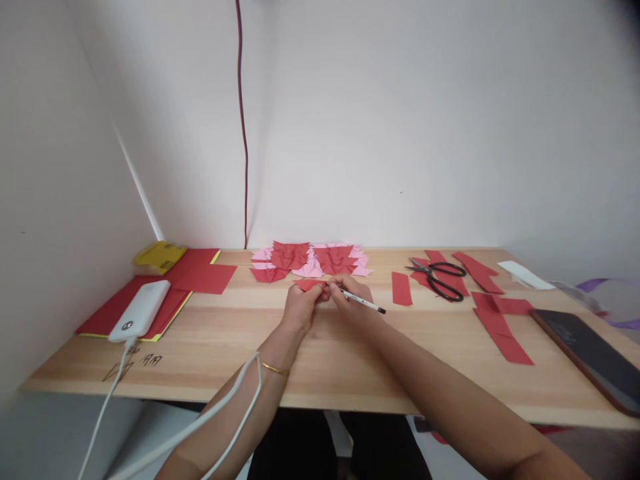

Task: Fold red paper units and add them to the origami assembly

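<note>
My left hand (299,308) and my right hand (350,301) meet at the middle of the wooden table (320,360). Both pinch a small folded red paper piece (309,285) between the fingertips. My right hand also holds a white pen (364,302) that points out to the right. Just behind the hands lies a pile of folded red and pink paper pieces (310,260) near the wall. A gold bangle sits on my left wrist.
Black scissors (440,277) lie on red paper strips (495,320) at the right. A dark tablet (590,350) rests at the right edge. At the left are red sheets (200,273), a white power bank (141,310) with cable and a yellow packet (159,257).
</note>
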{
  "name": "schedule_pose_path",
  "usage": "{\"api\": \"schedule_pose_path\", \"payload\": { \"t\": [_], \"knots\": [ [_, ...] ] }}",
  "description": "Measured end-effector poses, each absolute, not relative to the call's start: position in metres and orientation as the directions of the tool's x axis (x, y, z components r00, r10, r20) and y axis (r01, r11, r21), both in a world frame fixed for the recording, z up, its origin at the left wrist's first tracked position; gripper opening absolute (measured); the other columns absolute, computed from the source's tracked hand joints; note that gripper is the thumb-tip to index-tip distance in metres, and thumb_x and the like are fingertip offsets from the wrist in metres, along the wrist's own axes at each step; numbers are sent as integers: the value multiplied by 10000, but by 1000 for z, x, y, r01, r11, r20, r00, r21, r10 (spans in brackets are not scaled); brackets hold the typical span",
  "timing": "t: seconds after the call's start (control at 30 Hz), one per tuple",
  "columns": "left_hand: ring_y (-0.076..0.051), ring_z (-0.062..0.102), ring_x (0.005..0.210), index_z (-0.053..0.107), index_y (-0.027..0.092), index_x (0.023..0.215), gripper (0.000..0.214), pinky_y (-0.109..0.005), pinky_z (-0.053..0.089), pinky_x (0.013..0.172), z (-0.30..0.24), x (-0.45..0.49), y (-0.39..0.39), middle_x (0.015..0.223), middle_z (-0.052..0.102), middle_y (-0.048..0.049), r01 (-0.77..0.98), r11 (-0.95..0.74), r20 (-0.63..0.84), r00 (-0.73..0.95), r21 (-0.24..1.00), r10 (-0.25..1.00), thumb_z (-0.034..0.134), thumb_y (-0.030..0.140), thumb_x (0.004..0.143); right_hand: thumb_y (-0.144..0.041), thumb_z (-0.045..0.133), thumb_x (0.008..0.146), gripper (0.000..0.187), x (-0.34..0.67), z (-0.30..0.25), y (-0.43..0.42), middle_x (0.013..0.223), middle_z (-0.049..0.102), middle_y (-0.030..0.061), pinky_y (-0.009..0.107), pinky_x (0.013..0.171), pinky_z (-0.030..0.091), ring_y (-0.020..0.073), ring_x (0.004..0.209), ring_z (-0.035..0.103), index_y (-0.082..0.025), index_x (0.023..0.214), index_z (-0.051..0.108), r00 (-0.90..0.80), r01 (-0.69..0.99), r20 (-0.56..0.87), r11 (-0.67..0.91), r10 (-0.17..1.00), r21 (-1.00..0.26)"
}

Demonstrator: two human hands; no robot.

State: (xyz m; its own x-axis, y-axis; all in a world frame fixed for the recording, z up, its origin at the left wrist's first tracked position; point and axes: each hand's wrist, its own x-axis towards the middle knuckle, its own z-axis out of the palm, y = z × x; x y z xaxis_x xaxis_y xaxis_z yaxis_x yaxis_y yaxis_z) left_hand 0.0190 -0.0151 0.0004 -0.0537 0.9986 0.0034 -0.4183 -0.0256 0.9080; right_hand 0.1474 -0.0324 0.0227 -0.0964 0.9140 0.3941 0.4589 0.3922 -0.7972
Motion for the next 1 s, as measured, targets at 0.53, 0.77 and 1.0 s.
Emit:
{"api": "schedule_pose_path", "payload": {
  "t": [0.53,0.77,1.0],
  "knots": [
    [-112,567,548,634,107,559,116,-244,462,584,3,19,-17,560,631,-18,-375,-31,11,-56,927,998,694,197,600,-364,462,855,190,148,23,-34,762,683,36,265,645,478,165,703,649,-203,843,564,-125,356,406,423,905,-834],
    [-112,561,555,610,117,567,124,-252,473,596,-1,18,-15,570,606,-3,-340,-33,19,-45,940,999,687,206,607,-366,455,850,213,147,25,-34,772,682,31,260,632,456,157,680,623,-204,813,588,-116,449,409,415,905,-791],
    [-99,541,540,588,118,537,149,-233,453,577,-1,18,-16,552,590,3,-325,-50,31,-66,944,997,685,204,610,-363,452,850,221,147,24,-32,764,680,25,249,616,439,147,662,610,-199,813,595,-108,490,414,411,904,-769]
  ]
}}
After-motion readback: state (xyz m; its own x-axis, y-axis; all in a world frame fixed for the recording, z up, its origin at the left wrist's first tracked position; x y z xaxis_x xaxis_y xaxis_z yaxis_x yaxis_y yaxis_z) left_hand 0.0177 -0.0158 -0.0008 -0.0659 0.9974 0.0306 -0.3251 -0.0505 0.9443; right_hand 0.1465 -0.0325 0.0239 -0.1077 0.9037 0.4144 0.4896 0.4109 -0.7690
